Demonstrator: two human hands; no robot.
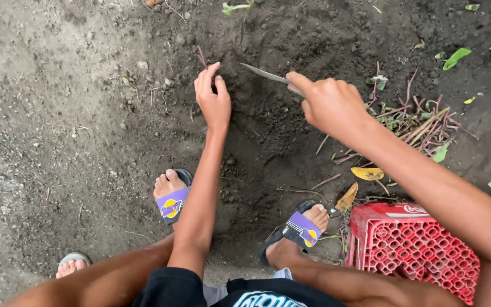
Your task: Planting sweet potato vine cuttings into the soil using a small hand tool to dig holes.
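Left hand [213, 98]: fingers pinched together on a thin reddish stem [202, 57]; the stem rises up and slightly left from the fingertips, its lower end hidden behind them.
Right hand [329, 103]: closed in a fist round the handle of a knife [265, 74]; the handle itself is hidden inside the fist.
Knife axis: long axis runs right to left, slightly away from the body; the tip points toward the left hand's fingertips.
Blade to stem: near, not touching; a strip of dark soil [257, 122] is seen between tip and stem.
Nearer hand: the left is at the stem; the right stands off by the blade's length.
Blade height: whether the blade rests on the soil or hovers cannot be told.
Surroundings: a pile of pulled weeds [421, 122] lies right of the right hand; a red plastic crate [413, 247] sits below it, near the right foot.
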